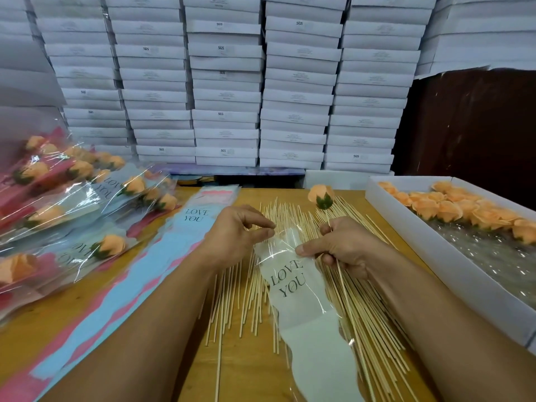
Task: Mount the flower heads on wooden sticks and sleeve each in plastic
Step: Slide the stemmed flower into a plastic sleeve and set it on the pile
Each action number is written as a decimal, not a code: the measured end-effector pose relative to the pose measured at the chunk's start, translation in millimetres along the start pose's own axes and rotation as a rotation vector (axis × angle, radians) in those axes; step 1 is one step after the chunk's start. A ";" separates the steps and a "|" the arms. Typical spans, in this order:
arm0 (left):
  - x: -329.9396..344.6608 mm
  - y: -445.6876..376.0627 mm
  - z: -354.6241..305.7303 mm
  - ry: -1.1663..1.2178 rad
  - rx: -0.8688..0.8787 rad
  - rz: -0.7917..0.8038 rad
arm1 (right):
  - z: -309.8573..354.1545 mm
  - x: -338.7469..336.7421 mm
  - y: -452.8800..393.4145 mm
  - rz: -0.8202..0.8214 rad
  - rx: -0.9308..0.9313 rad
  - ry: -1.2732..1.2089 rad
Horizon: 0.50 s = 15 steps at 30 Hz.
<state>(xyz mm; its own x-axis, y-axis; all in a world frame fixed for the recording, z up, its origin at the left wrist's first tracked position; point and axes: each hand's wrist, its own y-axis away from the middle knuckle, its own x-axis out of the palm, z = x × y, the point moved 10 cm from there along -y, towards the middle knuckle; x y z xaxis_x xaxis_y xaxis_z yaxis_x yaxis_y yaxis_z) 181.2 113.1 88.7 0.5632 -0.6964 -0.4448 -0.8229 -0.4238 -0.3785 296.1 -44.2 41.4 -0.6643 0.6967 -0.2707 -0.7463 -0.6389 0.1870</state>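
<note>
My right hand [342, 248] grips a wooden stick [345, 288] that carries an orange flower head [320, 195] above my fingers; its thumb also presses the top edge of a clear plastic sleeve [301, 300] printed "LOVE YOU". My left hand [237, 230] pinches the other side of that sleeve's mouth. The sleeve lies over a spread pile of loose wooden sticks [249, 291] on the wooden table [255, 378]. The flower is outside the sleeve.
A white box [452, 256] at the right holds several orange flower heads [452, 207]. A stack of flat sleeves [185, 224] lies left of the sticks. Finished sleeved flowers [72, 192] are heaped at the far left. Stacked white cartons [226, 82] form a wall behind.
</note>
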 end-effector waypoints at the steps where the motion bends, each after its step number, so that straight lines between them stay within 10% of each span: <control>1: -0.4 -0.1 -1.3 -0.021 0.014 -0.013 | -0.8 -0.9 -0.5 -0.008 0.004 0.009; 15: 10.8 4.5 1.3 0.465 -0.064 0.136 | -2.5 12.8 1.0 0.106 0.021 -0.017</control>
<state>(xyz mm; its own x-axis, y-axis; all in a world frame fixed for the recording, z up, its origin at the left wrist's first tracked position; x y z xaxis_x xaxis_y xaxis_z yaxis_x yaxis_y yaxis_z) 183.7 104.4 81.1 0.3694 -0.9265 -0.0717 -0.8977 -0.3358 -0.2852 287.0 -36.7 35.8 -0.7400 0.6310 -0.2327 -0.6724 -0.7024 0.2337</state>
